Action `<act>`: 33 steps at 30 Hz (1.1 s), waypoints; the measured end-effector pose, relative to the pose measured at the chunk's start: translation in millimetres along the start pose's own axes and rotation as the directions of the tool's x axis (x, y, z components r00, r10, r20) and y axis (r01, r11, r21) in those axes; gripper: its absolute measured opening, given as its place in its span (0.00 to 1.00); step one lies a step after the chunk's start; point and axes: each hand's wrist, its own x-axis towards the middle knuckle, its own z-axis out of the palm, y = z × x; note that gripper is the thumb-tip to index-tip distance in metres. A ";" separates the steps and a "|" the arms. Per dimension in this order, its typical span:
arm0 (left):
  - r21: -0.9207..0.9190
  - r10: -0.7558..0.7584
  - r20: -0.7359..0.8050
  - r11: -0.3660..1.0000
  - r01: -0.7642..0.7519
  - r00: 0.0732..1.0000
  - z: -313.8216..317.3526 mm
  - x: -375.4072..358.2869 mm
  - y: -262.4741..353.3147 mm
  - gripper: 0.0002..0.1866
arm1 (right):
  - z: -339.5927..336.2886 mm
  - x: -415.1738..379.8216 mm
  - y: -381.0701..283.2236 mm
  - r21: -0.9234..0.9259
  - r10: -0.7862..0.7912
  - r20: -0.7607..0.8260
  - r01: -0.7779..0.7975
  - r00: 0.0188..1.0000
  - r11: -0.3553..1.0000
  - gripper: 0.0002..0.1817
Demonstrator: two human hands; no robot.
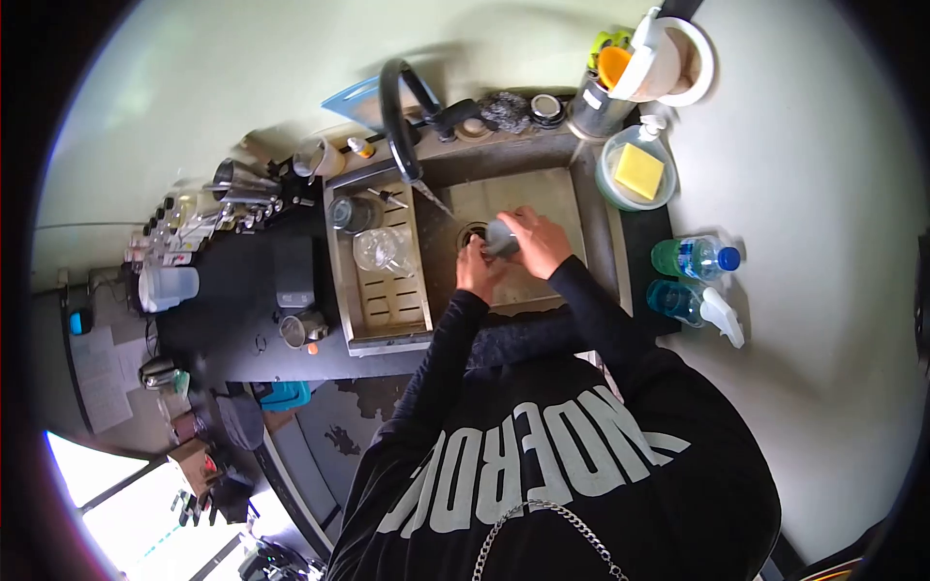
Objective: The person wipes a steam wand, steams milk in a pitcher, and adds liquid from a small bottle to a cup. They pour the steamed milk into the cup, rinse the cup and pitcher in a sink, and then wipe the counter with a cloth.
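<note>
Over the sink basin [542, 198], my right hand [538, 242] is wrapped round a small grey cup-like vessel [500, 238], which is tilted. My left hand [477, 269] is at the vessel's lower left side, fingers curled up against it; its far fingers are partly hidden. The round drain [469, 232] lies just behind my hands. A black faucet [392, 107] arches over the sink from the back, and a thin stream of water [433, 198] slants from its spout toward my hands.
Left of the basin, a slotted drain rack [387, 308] holds a clear glass vessel [381, 250] and a dark jar [354, 214]. To the right stand a tub with a yellow sponge [639, 171], a green bottle [688, 258] and a spray bottle [678, 301]. A metal pitcher [298, 330] stands on the left counter.
</note>
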 end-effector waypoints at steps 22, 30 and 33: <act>-0.087 0.032 0.040 0.996 -0.029 0.999 -27.4 -38.3 -4.3 0.29 | 13.2 2.9 32.9 0.489 0.045 -0.088 0.003 0.995 0.872 0.43; -0.040 -0.100 0.081 0.994 0.103 0.992 -22.8 -49.9 -8.0 0.30 | 16.7 -22.5 46.4 0.638 0.296 0.287 -0.412 0.911 0.651 0.43; 0.101 -0.002 0.052 0.995 -0.003 0.999 -27.5 -52.9 -4.7 0.32 | 19.2 -5.6 15.2 0.554 0.088 -0.085 -0.026 0.992 0.832 0.43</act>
